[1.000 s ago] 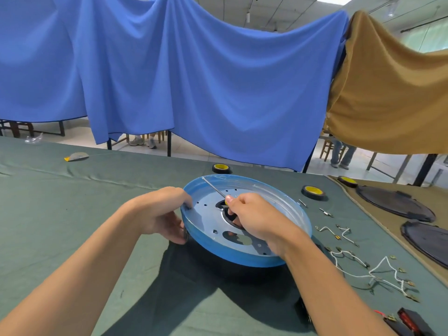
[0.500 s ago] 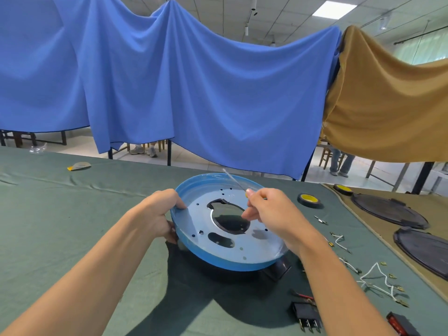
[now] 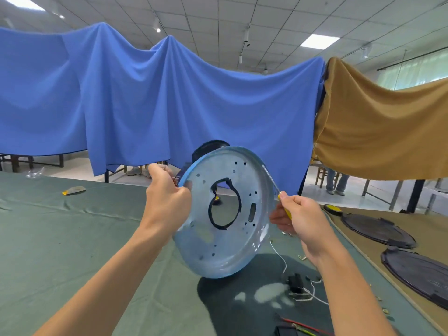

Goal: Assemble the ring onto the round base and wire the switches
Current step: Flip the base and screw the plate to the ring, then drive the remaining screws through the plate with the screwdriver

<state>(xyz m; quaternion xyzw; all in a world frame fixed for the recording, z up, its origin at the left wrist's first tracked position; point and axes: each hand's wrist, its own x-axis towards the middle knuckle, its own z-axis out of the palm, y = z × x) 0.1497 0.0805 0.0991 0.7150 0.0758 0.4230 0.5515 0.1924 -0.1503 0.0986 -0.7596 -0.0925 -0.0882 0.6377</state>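
A workshop hall: green cloth-covered tabletop [image 3: 60, 238], black round plastic covers [image 3: 378, 229] right of the fingers [image 3: 294, 202] — hanging blue fabric partitions [image 3: 169, 105].

The person's left forearm [image 3: 101, 275] and right forearm [image 3: 351, 287] are bare along all their visible length, slim and smooth, and the left hand [image 3: 167, 202] and right hand [image 3: 305, 221] are bare too.

Two bare forearms reaching forward, left hand [image 3: 167, 200] curled in a grip, right hand [image 3: 303, 215] fingertips pinched
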